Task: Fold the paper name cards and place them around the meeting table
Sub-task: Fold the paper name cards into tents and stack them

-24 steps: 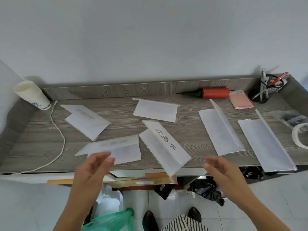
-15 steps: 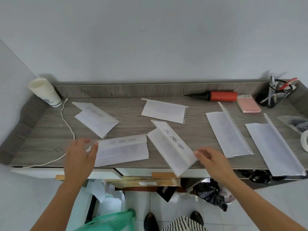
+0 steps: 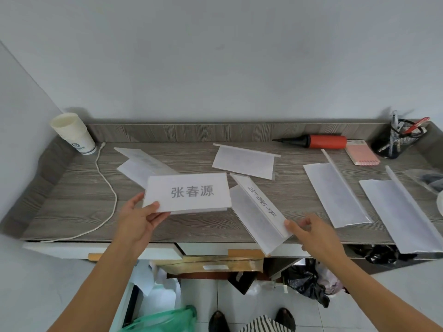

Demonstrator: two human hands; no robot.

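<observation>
Lifted name card (image 3: 188, 192), printed face up, left hand (image 3: 137, 219) pinching corner

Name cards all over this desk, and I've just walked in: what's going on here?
A person is gathering folded paper name cards from a grey wooden desk. The left hand holds one printed card lifted, name facing the camera. The right hand grips the near end of a second card at the desk's front edge. Four more folded sheets lie flat farther back and right.
</observation>
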